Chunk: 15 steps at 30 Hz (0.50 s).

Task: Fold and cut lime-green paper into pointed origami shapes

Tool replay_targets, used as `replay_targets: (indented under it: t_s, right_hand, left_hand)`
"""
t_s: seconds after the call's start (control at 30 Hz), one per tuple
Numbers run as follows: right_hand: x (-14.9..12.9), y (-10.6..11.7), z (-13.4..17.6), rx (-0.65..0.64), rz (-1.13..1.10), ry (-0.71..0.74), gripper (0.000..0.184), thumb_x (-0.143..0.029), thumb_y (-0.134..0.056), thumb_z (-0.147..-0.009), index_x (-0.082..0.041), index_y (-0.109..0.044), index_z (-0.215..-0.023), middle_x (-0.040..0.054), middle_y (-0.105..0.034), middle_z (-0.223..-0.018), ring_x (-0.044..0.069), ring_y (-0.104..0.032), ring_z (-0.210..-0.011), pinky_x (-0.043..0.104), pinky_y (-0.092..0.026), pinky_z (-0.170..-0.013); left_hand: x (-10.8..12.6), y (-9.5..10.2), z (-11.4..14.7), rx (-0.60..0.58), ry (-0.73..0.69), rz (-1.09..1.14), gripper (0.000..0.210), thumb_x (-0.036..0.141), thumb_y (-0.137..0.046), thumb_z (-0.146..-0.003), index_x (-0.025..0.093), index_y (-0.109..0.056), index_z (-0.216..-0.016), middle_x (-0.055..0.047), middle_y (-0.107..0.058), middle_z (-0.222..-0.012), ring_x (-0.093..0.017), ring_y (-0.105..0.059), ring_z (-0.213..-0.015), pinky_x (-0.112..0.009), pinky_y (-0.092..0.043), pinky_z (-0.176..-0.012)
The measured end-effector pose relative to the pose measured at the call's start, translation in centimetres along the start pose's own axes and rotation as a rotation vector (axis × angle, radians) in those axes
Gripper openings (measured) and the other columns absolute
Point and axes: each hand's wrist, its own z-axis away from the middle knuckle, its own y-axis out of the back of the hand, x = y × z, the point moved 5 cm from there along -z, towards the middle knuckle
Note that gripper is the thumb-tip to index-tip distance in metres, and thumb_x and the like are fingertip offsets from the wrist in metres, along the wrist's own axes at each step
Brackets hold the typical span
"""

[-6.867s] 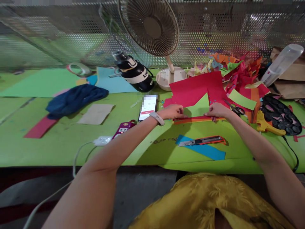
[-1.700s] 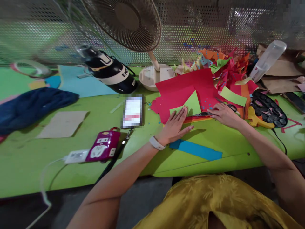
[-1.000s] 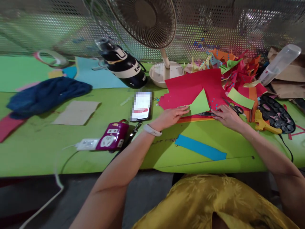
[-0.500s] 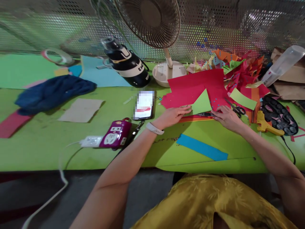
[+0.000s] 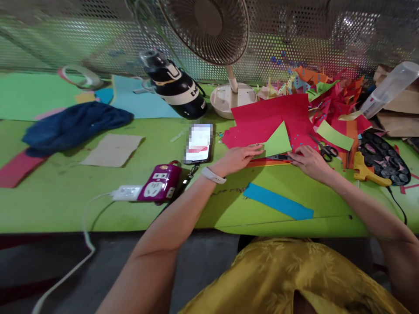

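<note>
My left hand (image 5: 244,158) lies with its fingers stretched out, the tips on the left part of a light green paper piece (image 5: 277,141). Along the lower edge of that paper runs a thin dark tool (image 5: 279,157), whose kind I cannot make out. The closed fingers of my right hand (image 5: 307,160) are at its right end. Under and behind the green piece spreads a large red paper sheet (image 5: 271,111). An orange-red paper strip (image 5: 270,164) shows just below the tool. A pair of scissors (image 5: 327,151) lies right behind my right hand.
A blue paper strip (image 5: 278,201) lies near the front edge. On the left are a phone (image 5: 199,144), a purple power adapter (image 5: 160,182) and a black bottle (image 5: 178,89). Behind stands a fan (image 5: 209,26). Paper scraps (image 5: 337,96) and a yellow glue gun (image 5: 368,172) are on the right.
My right hand has shifted very slightly left along the dark tool. My left hand and the papers stay as they were.
</note>
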Motion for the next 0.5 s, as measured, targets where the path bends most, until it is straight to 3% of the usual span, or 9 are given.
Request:
replay_targets:
  t_s: [0.23, 0.5]
  right_hand:
    - [0.1, -0.3, 0.2, -0.004, -0.036, 0.057, 0.038, -0.033, -0.043, -0.102, -0.023, -0.064, -0.132, 0.0132, -0.064, -0.107, 0.026, -0.056, -0.094, 0.041, -0.050, -0.082]
    - [0.6, 0.9, 0.6, 0.000, -0.078, 0.041, 0.038, -0.035, -0.043, -0.101, -0.024, -0.065, -0.131, 0.0123, -0.064, -0.105, 0.026, -0.059, -0.097, 0.043, -0.051, -0.086]
  left_hand:
    - [0.0, 0.2, -0.1, -0.016, 0.009, 0.036, 0.050, 0.022, -0.033, -0.094, 0.029, -0.058, -0.137, 0.006, -0.045, -0.151, -0.019, -0.052, -0.135, -0.039, -0.045, -0.110]
    - [0.0, 0.8, -0.2, -0.035, -0.018, 0.123, 0.060, 0.007, -0.033, -0.087, 0.028, -0.059, -0.136, 0.007, -0.046, -0.151, -0.018, -0.049, -0.137, -0.038, -0.039, -0.115]
